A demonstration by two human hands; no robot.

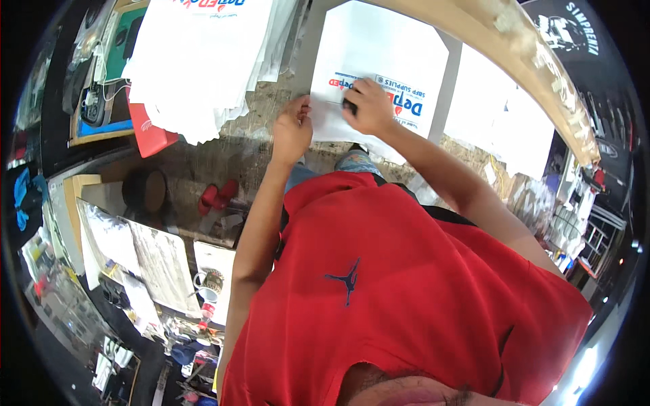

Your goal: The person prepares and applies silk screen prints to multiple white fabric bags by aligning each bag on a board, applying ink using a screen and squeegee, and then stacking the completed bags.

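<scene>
A white sheet (379, 44) with red and blue print lies on a grey board (439, 101) in front of me; whether it is cloth, paper or plastic I cannot tell. My right hand (371, 108) is over its printed lower part, fingers curled round a small black object (349, 106) of a kind I cannot make out. At the sheet's left edge is my left hand (294, 130), its fingers bent and drawn together. What they pinch, if anything, is too small to see.
A stack of white printed sheets (196, 64) hangs over the worn table (237, 145) at the left, beside a red box (150, 132). Another white sheet (497, 111) lies to the right. A tan beam (501, 30) curves along the far side. Red slippers (218, 196) are below left.
</scene>
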